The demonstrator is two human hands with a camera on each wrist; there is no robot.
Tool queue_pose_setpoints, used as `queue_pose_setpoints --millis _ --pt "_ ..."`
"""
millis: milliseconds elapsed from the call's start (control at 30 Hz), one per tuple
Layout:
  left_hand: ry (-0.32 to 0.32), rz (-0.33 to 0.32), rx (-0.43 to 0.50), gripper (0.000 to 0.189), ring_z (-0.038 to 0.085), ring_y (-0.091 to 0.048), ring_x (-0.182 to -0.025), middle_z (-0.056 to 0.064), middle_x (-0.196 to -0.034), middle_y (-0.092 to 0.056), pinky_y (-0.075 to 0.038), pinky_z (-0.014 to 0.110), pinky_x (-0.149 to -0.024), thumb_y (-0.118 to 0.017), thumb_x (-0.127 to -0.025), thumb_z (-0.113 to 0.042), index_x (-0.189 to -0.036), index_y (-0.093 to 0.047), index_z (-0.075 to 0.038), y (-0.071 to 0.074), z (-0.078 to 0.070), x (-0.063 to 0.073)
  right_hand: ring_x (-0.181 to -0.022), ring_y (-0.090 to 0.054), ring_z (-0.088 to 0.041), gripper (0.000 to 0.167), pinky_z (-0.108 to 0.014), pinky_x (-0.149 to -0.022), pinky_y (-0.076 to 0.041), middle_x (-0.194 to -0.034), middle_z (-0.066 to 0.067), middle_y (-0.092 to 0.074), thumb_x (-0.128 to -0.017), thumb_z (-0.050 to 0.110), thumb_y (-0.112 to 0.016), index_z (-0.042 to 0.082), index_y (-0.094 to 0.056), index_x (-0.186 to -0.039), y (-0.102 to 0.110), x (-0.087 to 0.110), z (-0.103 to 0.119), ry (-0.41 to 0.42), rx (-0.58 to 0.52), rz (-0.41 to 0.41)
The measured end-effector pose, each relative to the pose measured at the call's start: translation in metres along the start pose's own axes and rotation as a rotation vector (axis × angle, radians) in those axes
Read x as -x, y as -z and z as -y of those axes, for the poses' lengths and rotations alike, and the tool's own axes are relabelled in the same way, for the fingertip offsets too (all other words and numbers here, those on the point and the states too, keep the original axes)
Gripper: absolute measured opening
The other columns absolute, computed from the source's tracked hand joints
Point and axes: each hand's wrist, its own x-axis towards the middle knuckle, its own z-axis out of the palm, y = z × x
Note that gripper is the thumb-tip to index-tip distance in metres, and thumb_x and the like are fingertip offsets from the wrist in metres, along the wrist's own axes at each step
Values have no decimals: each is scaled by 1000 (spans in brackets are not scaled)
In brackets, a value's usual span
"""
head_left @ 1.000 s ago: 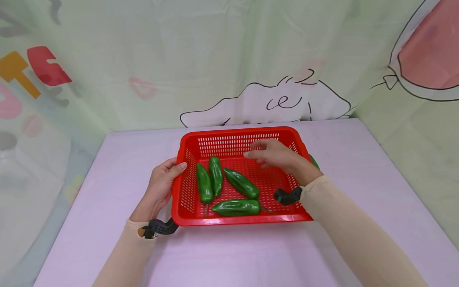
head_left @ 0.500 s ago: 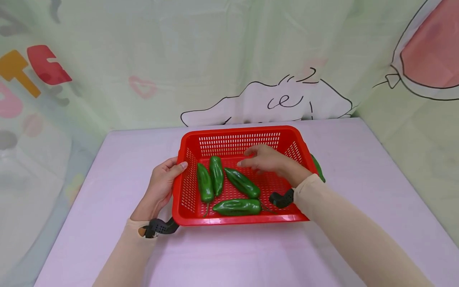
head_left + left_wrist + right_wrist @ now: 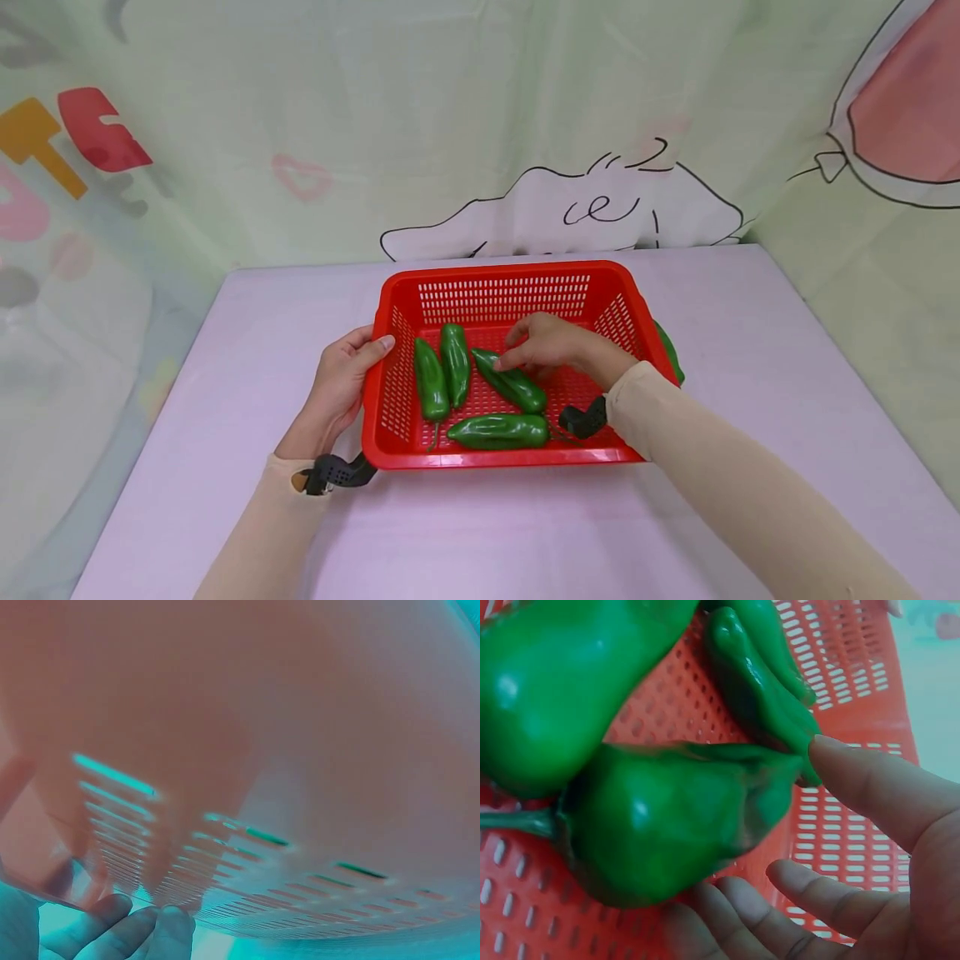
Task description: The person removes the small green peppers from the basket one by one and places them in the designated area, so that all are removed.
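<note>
A red plastic basket (image 3: 510,268) with slotted walls holds several long green peppers. My left hand (image 3: 339,379) grips its left rim, thumb on top and fingers underneath. In the left wrist view, the fingertips (image 3: 171,924) show below the slotted basket side. My right hand (image 3: 551,343) is inside the basket, over the slanted middle pepper (image 3: 525,393). Seen from the right wrist, that pepper (image 3: 667,817) lies between the spread thumb and fingers, the thumb near its narrow tip. Two peppers (image 3: 431,383) stand side by side at the left, and another pepper (image 3: 498,432) lies along the near wall.
The basket is on a table with a pale lilac cover (image 3: 480,533). Just outside its right wall, a green thing (image 3: 670,354) is partly hidden. A printed curtain (image 3: 450,125) hangs behind the table.
My right hand has moved left and lower in the basket, from above its bare floor to over the middle pepper. The left hand keeps its grip on the rim.
</note>
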Motion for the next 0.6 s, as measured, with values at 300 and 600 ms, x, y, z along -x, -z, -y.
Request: queue_pose_setpoints --millis 300,600 --pt "-1 -3 -4 52 27 -72 -114 15 -139 -64 -62 38 -88 -68 -103 -29 -149 -53 -9 0 0 0 -90 -70 -22 56 -36 -82 -64 -117 -18 -67 -87 22 -83 -7 -62 -130 -6 -6 0 -1 91 5" --pt "-6 -5 4 53 27 -73 -113 15 -139 -64 -62 39 -88 -69 -102 -30 -148 -54 -9 0 0 1 -75 -67 -15 37 -28 -68 -61 -95 -11 -71 -84 15 -84 -4 -69 -112 -11 -6 1 18 163 1"
